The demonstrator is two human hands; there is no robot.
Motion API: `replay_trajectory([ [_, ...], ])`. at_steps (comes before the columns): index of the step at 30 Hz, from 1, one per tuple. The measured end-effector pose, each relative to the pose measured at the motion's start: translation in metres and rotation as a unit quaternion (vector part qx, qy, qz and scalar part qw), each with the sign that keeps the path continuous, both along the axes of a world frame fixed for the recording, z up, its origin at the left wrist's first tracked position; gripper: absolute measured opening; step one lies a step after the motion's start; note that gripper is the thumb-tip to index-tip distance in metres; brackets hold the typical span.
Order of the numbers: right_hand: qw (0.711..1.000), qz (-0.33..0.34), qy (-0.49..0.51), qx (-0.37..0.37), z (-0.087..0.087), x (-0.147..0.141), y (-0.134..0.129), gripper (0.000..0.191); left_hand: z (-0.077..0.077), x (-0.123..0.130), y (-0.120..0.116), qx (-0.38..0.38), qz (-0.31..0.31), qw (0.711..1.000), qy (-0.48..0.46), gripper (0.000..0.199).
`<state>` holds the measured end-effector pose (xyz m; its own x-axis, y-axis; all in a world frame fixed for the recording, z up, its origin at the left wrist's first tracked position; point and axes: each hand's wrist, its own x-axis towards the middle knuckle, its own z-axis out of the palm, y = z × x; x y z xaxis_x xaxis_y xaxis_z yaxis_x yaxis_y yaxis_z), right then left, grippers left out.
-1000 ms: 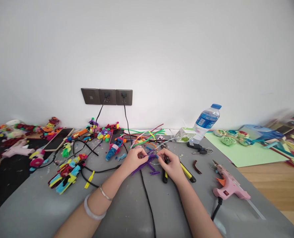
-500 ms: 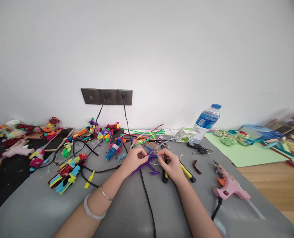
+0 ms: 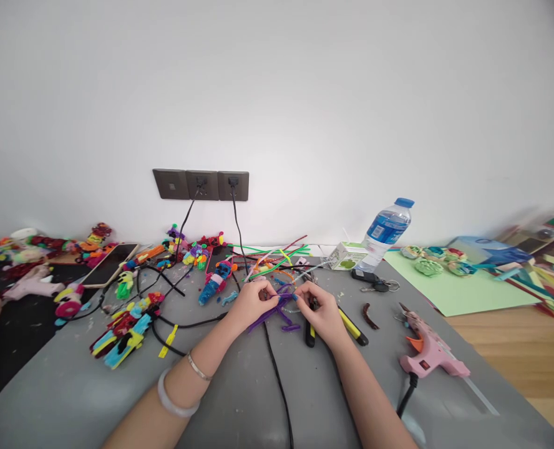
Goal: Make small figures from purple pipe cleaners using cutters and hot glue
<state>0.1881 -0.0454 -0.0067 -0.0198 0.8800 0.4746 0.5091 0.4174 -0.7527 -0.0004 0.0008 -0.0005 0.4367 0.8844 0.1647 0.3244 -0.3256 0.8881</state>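
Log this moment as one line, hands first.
left hand: pinching purple pipe cleaner | right hand: same | beside right hand: yellow-black handles | farther right: pink glue gun

A bundle of thin, fuzzy purple pipe cleaners (image 3: 281, 307), bent and crossing, stretched between the pinched fingertips of the left hand (image 3: 257, 304) and right hand (image 3: 320, 308), one folded end lying lowest.

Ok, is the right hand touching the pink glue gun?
Apart: the head view plainly shows gray tabletop between the right hand and the pink glue gun.
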Motion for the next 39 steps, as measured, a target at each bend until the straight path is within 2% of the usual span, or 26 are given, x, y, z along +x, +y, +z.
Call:
replay_trajectory([
  [18,1.0,0.0,0.002,0.007,0.0002,0.0,0.0003,0.011,-0.0001,0.0003,0.001,0.02,0.002,0.999,-0.027,0.008],
  [31,1.0,0.005,0.014,-0.001,-0.0015,0.001,0.0016,0.009,0.0074,0.0009,-0.0012,0.024,0.023,0.998,-0.058,0.006],
  [39,1.0,0.002,0.016,0.008,-0.0011,0.0009,0.0013,0.011,0.0015,0.0006,0.0014,0.036,0.032,0.997,-0.068,0.01],
])
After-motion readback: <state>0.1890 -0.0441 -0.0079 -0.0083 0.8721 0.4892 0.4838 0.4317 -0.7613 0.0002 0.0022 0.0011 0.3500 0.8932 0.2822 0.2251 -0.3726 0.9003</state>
